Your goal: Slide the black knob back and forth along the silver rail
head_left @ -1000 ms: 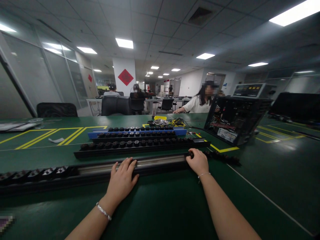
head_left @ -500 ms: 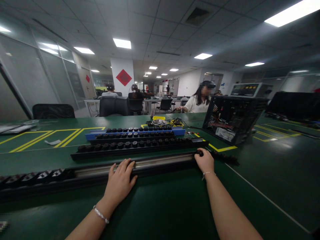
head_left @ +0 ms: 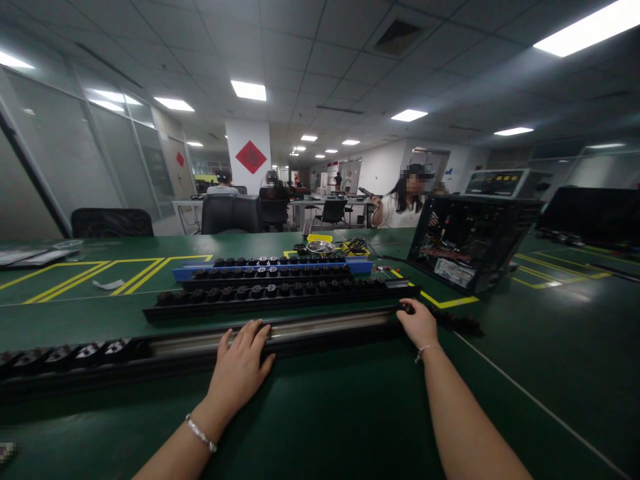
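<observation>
A long black rail (head_left: 325,325) with a pale metal channel lies across the green table. Round black parts (head_left: 90,351) with metal tops sit in its left stretch. My left hand (head_left: 243,353) rests on the middle of the rail, fingers spread over the channel. At the rail's right end, my right hand (head_left: 419,323) pinches a small black part (head_left: 408,307), mostly covered by the fingers. Beyond it lie another black rail (head_left: 280,293) and a blue rail (head_left: 360,267), both with rows of round black parts. A dark row of parts (head_left: 463,324) lies right of my right hand.
An opened computer case (head_left: 465,247) stands at the back right, with a metal box (head_left: 505,183) on top. A shiny round dish (head_left: 320,248) and coiled cables (head_left: 355,247) are at the back. A person (head_left: 405,200) is across the table. Papers (head_left: 35,257) lie far left.
My right hand has moved slightly right with the small black part. My left hand stays on the rail. The person across the table has raised a hand holding a dark object.
</observation>
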`<state>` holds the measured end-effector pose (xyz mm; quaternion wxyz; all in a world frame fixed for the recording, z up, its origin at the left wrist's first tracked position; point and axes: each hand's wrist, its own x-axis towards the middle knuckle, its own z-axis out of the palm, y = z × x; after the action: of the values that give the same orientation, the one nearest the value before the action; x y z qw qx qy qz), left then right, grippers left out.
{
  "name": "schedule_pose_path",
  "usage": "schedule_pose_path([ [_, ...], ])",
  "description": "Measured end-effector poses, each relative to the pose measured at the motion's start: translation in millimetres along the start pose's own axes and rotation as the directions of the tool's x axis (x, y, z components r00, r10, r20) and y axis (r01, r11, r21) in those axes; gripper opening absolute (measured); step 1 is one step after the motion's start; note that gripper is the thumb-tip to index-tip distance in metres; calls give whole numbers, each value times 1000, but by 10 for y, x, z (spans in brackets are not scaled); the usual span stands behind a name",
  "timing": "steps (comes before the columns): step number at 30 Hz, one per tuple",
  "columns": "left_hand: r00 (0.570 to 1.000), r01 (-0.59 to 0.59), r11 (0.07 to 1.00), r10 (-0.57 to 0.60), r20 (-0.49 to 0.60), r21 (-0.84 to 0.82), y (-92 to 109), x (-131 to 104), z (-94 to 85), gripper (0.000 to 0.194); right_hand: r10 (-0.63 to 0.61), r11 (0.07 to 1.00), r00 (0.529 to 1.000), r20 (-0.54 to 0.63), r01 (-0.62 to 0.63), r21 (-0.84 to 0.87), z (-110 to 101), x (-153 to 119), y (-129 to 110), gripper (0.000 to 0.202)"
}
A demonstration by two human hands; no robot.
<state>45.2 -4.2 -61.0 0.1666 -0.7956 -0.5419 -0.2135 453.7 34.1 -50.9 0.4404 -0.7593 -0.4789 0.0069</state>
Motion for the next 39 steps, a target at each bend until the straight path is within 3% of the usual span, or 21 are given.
schedule_pose_path([
  [4,1000,-2,1000,2,11,10,-1,8,1,43,125,992,990,-68,-122,43,10,63,152,38],
  [6,1000,-2,1000,1,14,14,7,14,-8,43,200,972,979,-46,-192,137,29,95,255,41],
  [11,1000,0,1000,0,13,25,25,18,-29,42,131,957,990,56,-141,256,106,130,378,44],
  [17,1000,-11,1000,11,-8,19,1,3,-33,42,168,977,983,78,-176,120,109,216,415,44],
  [25,998,-55,998,55,-22,2,-116,-31,13,42,94,980,991,90,-76,-184,198,394,502,48],
  [30,998,-6,999,2,-65,-51,-202,-26,-35,39,51,951,994,92,-20,-309,266,448,526,51],
  [34,992,55,995,-64,-105,-80,-335,-21,-61,38,42,935,998,37,-26,-353,274,446,538,50],
  [39,984,116,991,-124,-126,-69,-480,-23,-71,38,-81,955,992,-93,51,-293,254,416,550,46],
])
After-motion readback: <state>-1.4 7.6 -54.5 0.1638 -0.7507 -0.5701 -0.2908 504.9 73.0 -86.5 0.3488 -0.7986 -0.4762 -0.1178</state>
